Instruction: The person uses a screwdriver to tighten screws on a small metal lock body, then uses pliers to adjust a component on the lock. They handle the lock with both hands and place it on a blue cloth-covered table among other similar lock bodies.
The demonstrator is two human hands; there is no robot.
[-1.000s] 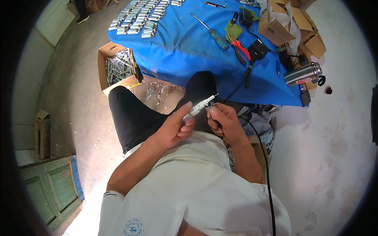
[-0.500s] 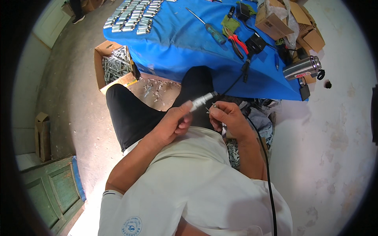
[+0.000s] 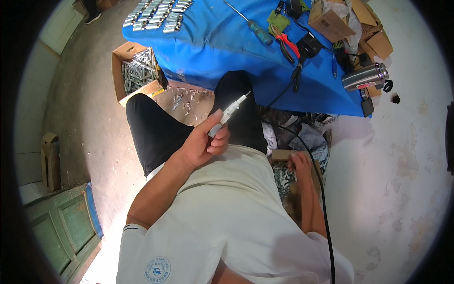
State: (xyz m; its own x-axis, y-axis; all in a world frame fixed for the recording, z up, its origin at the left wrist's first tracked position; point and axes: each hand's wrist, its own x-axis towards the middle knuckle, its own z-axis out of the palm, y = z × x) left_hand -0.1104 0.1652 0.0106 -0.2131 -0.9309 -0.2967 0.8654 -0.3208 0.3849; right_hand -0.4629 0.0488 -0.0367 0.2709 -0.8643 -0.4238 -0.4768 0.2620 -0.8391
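My left hand (image 3: 208, 142) is closed around a slim white and grey part (image 3: 227, 115) with a thin metal tip, held slanting up and to the right above my lap. My right hand (image 3: 301, 165) is low on the right, beside my hip, over a box of small metal parts (image 3: 283, 181). Its fingers are curled close to a brown cardboard flap (image 3: 282, 155); whatever they grip is too small or hidden to make out.
On the blue-covered table (image 3: 208, 52) lie rows of metal parts (image 3: 153, 16), a screwdriver (image 3: 257, 32), red-handled pliers (image 3: 287, 45) and a steel flask (image 3: 364, 78). A carton of metal pieces (image 3: 139, 78) stands on the floor. A black cable (image 3: 321, 199) runs past my right arm.
My right hand has left the left hand and dropped down to the right, to the box. My left hand has stayed near its place, with the white part tilted more upright.
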